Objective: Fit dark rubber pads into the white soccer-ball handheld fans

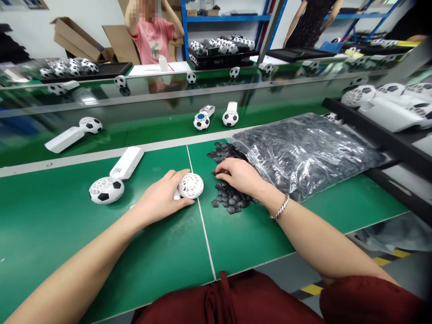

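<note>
My left hand (162,195) is closed round a white handheld fan with a round ball-shaped head (191,185), resting on the green table (67,234). The fan's head shows no black patches. My right hand (240,176) lies on a heap of small black pentagon pieces (232,200), fingers curled down into them; what it pinches is hidden. The pieces spill from a clear plastic bag (303,153) just to the right. A finished fan with black patches (107,189) lies to the left of my left hand.
A green conveyor belt (151,121) runs behind the table and carries more football fans (216,118). Black trays of fans (388,105) stand at the right. Across the belt are two other people, shelves and cardboard boxes.
</note>
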Available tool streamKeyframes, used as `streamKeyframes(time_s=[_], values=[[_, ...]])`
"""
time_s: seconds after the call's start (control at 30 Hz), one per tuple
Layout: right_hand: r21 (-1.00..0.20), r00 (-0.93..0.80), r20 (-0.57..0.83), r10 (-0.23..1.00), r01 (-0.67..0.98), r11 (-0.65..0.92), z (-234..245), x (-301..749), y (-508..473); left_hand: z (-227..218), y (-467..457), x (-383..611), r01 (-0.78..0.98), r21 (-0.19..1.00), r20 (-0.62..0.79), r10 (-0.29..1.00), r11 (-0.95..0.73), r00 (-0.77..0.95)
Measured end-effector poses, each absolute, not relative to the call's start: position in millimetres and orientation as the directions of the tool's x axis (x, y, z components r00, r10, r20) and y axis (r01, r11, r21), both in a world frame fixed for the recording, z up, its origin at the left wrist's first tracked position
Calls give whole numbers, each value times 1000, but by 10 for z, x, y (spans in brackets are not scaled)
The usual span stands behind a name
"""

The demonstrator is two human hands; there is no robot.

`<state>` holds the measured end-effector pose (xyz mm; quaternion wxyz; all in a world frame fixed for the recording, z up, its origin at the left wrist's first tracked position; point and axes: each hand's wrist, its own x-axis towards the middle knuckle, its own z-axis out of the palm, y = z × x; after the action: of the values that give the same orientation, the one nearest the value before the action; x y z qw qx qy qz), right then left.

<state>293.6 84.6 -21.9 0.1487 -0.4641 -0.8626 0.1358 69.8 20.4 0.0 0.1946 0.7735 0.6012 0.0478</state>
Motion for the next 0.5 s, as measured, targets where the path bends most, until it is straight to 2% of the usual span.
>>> streamKeyframes(time_s=[0.37, 0.5], values=[[-321, -443, -17, 896, 851, 415, -277, 2920, 868, -37, 163, 746, 926, 322, -139, 958, -196, 251], [-350, -489, 21, 872, 814, 464, -265, 2956, 891, -50, 149, 745, 919, 339, -118, 960, -200, 253]])
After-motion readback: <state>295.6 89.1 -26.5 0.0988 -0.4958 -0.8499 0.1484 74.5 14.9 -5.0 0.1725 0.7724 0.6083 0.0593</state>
